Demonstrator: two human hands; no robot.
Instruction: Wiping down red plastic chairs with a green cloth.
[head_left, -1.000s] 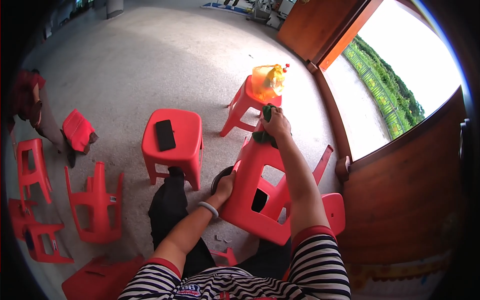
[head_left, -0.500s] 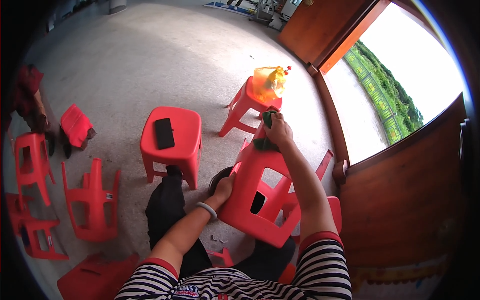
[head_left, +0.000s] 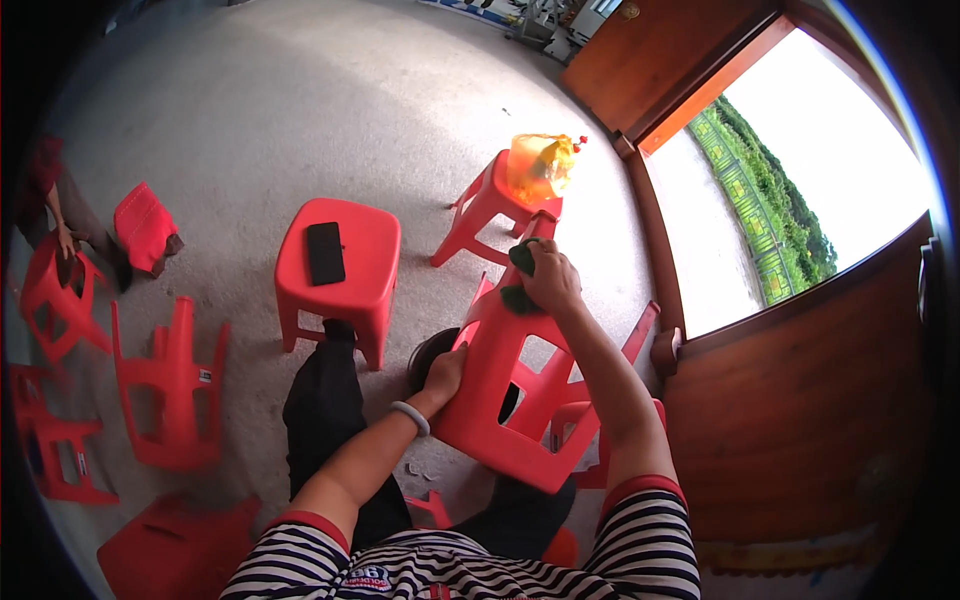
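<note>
A red plastic stool (head_left: 480,400) is tipped over in front of me, its legs pointing away from my body. My left hand (head_left: 447,374) is wrapped round its side edge and steadies it. My right hand (head_left: 553,278) is closed on a dark green cloth (head_left: 518,300), pressing it against an outstretched leg of this stool. Folds of the cloth stick out to the left of my fingers. Behind the stool a dark round object (head_left: 430,358) is mostly hidden.
A black phone (head_left: 326,253) lies on another red stool (head_left: 370,285). Farther off, a stool (head_left: 480,205) bears an orange-yellow plastic bag (head_left: 540,168). Several stools lie at left, where a co-worker's hand (head_left: 68,242) touches one. A wooden wall (head_left: 800,420) with an opening stands right.
My right hand has slid the green cloth slightly toward me along the stool leg. At left, the co-worker's stool has tilted, with a hand now on it. The view has shifted a little.
</note>
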